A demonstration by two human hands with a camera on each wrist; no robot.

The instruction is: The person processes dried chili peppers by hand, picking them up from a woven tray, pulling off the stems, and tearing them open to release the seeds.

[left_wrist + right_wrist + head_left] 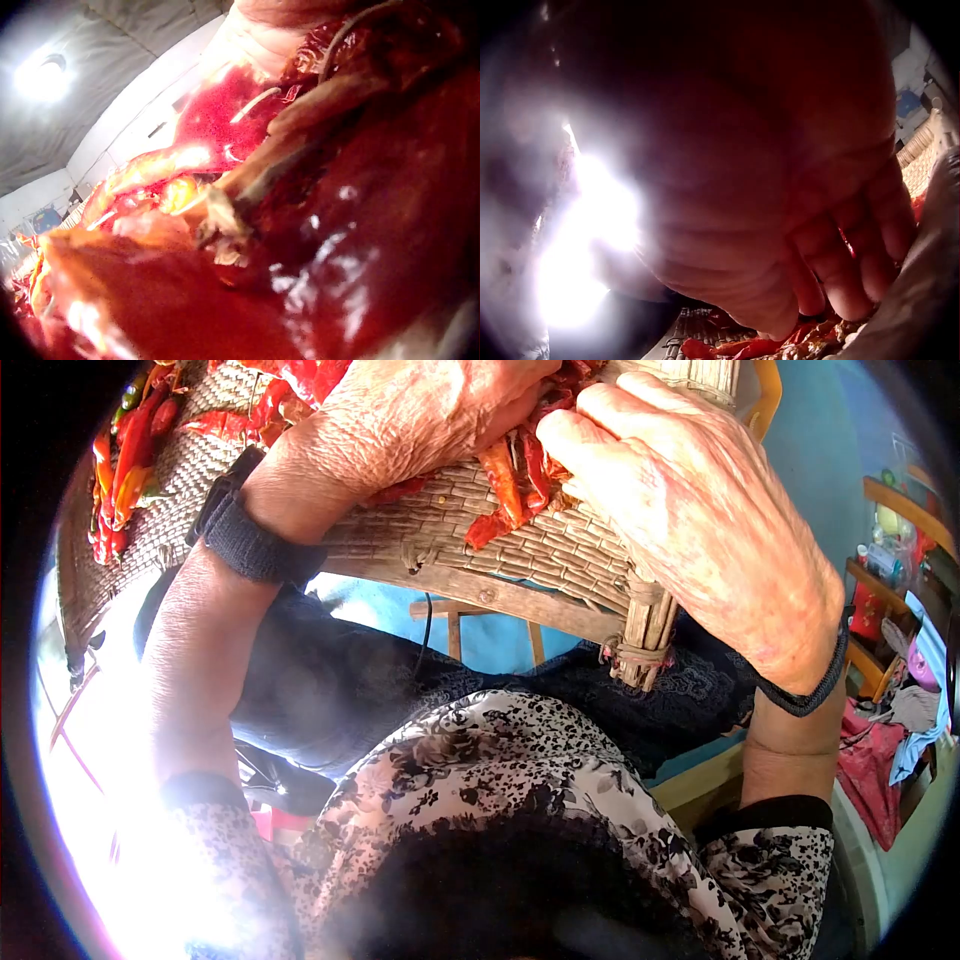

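Red dried peppers (505, 485) lie on a woven tray (400, 545). My left hand (420, 420) reaches across the peppers from the left; its fingertips are out of sight at the top of the head view. Close by, my right hand (700, 510) is over the tray's right edge, fingers bent downward. The right wrist view shows its fingertips down at red pieces (750, 348) and pale bits, not wrapped round them. Large, glossy red peppers (187, 300) with a pale stem (229, 232) fill the left wrist view, part of a hand above them.
More red, orange and green peppers (130, 470) lie at the tray's left side. The tray's wooden rim (490, 598) and bound corner post (640, 635) stand above the person's lap. A cluttered shelf (905, 515) is at the far right.
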